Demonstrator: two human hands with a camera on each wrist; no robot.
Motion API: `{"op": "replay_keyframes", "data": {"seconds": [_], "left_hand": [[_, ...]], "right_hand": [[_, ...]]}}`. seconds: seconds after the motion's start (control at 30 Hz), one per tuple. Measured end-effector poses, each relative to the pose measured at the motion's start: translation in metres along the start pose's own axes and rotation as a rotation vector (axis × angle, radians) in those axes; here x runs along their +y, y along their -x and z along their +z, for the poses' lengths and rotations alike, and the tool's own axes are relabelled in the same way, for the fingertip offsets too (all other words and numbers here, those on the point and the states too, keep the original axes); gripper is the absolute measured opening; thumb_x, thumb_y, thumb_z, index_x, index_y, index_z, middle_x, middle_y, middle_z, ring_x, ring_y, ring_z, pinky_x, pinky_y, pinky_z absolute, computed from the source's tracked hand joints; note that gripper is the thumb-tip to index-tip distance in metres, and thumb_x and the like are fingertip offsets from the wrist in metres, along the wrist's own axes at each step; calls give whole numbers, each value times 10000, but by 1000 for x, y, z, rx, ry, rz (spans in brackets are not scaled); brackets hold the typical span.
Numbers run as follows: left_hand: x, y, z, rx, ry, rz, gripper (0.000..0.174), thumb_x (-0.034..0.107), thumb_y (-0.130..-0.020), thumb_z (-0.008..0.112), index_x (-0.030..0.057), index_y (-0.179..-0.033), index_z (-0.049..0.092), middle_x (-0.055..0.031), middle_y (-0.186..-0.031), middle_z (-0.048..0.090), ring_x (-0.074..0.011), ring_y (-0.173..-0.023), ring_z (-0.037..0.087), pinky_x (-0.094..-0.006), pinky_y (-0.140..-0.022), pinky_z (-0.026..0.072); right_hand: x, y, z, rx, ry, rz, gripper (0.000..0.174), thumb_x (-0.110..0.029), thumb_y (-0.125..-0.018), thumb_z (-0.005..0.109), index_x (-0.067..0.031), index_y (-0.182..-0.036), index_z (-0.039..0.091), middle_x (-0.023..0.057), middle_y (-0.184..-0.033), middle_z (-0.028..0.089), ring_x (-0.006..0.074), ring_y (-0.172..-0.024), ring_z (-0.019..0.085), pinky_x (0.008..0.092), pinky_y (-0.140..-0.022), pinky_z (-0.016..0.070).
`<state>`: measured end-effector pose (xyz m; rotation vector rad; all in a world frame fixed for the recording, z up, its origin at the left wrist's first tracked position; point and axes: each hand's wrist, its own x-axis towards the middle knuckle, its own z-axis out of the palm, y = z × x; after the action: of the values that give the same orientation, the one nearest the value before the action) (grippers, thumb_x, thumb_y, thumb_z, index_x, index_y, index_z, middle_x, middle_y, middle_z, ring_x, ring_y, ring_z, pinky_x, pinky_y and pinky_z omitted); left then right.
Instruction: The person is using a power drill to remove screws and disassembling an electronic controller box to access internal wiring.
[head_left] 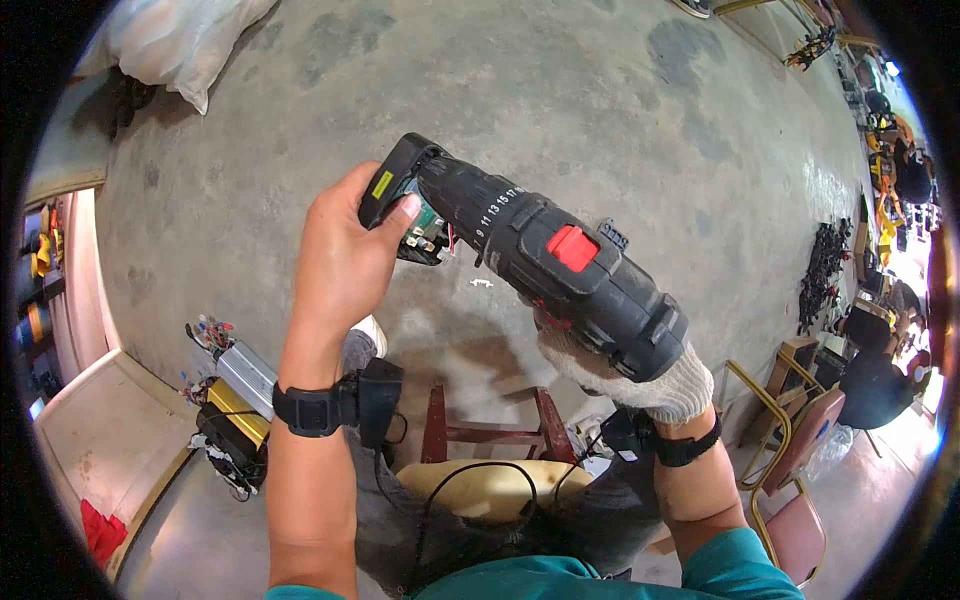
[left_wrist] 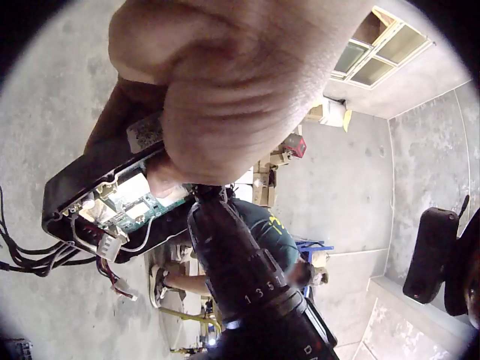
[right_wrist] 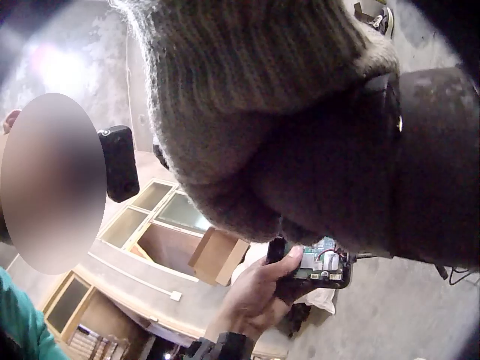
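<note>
Holding a cordless drill (head_left: 560,270) clear of the concrete floor (head_left: 620,100), at the centre of the head view, with the gloved right hand (head_left: 655,385) closed round the grip beneath the rear of the body. Runs with its long axis from lower right to upper left of the frame: motor housing and red button (head_left: 572,247) toward the lower right, numbered torque collar (head_left: 495,215) and nose toward the upper left. Points up and left, straight at the left hand (head_left: 340,255) and away from the gloved one. Meets there a small black controller module (head_left: 392,180), gripped bare-handed with the thumb pressed along the open face and the remaining fingers curled behind the casing, a firm pinch rather than an open palm. Sits at the upper-left tip of the drill, touching or just short of the nose. Cannot tell exact contact from the head view, masked by the thumb; appears from the left wrist as the dark nose butting against the green circuit board (left_wrist: 131,195). Lies set across the drill's axis, exposed side facing the nose, loose wires (left_wrist: 30,259) trailing off the far end. Nearer the left hand for the module, nearer the right for the drill grip; both occupied, neither free.
</note>
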<state>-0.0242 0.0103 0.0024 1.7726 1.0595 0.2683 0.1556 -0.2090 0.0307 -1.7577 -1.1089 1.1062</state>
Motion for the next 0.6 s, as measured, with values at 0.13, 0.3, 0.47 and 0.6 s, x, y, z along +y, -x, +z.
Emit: {"op": "replay_keyframes", "data": {"seconds": [0.13, 0.3, 0.47, 0.6], "left_hand": [[1, 0, 4, 62, 80, 44, 128, 64, -924, 716, -20, -1004, 661, -60, -747, 623, -107, -698, 522, -298, -656, 450], [4, 1, 5, 58, 77, 64, 124, 50, -922, 716, -22, -1008, 665, -63, -761, 642, -104, -707, 538, -293, -667, 457], [2, 1, 5, 56, 49, 50, 108, 36, -931, 707, -20, -1017, 673, -31, -761, 630, -93, -708, 528, -281, -661, 448], [3, 1, 6, 57, 57, 45, 110, 39, -932, 707, -20, -1018, 675, -20, -759, 622, -88, -705, 521, -277, -658, 443]], "right_hand": [[-5, -3, -3, -23, -76, -19, 658, -128, -752, 890, 8, -1325, 597, 133, -1195, 713, 228, -1072, 684, 350, -988, 522], [-10, -9, -6, -47, -53, -66, 543, -122, -788, 857, -41, -1282, 648, 107, -1144, 726, 247, -1028, 678, 364, -937, 511], [-9, -6, -3, 14, 16, -68, 485, -178, -807, 865, -114, -1257, 694, 87, -1111, 729, 306, -986, 647, 398, -902, 457], [-12, -6, -5, -1, -36, -29, 521, -176, -796, 870, -118, -1278, 682, 75, -1139, 721, 303, -1008, 632, 383, -918, 436]]}}
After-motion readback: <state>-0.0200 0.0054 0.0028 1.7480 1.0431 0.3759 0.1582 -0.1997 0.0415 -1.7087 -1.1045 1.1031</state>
